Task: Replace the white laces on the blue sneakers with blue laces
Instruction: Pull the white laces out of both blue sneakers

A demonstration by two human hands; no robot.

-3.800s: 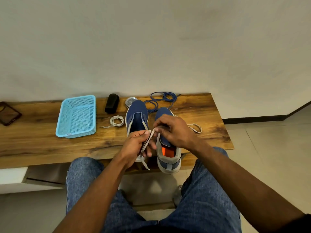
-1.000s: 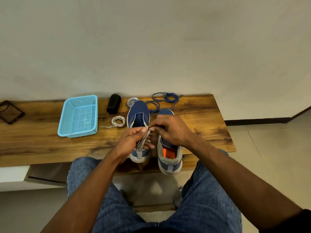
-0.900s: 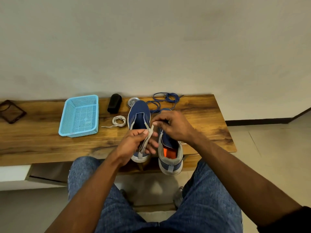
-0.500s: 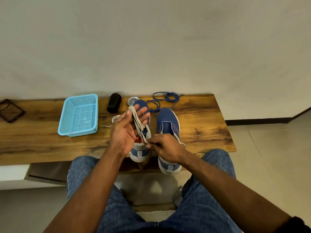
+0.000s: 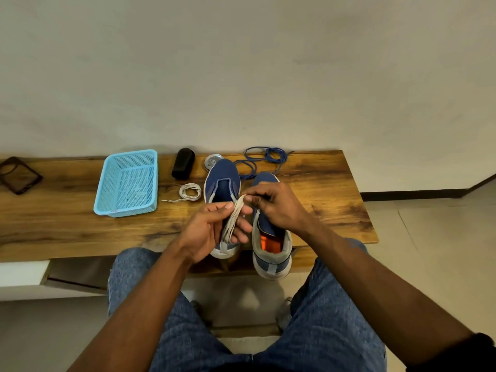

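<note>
Two blue sneakers stand side by side on the wooden bench, the left sneaker [image 5: 222, 181] and the right sneaker [image 5: 271, 237], both with no laces in their eyelets. My left hand [image 5: 212, 229] holds a folded bundle of white lace [image 5: 233, 220] across its fingers, thumb on top. My right hand [image 5: 273, 205] pinches the upper end of that lace just above the right sneaker. A second white lace [image 5: 190, 191] lies coiled on the bench left of the sneakers. The blue laces [image 5: 264, 158] lie in a loose tangle behind the sneakers.
A light blue plastic basket [image 5: 127, 183] stands on the wooden bench [image 5: 67, 224] at the left. A black cylinder [image 5: 183, 163] and a small round tin [image 5: 212, 160] lie behind the left sneaker. A dark frame-like object [image 5: 18, 174] lies at the far left. My knees are under the bench's front edge.
My left hand came down from above the left sneaker's toe to its heel. My right hand rose from the right sneaker's heel to the lace's top end.
</note>
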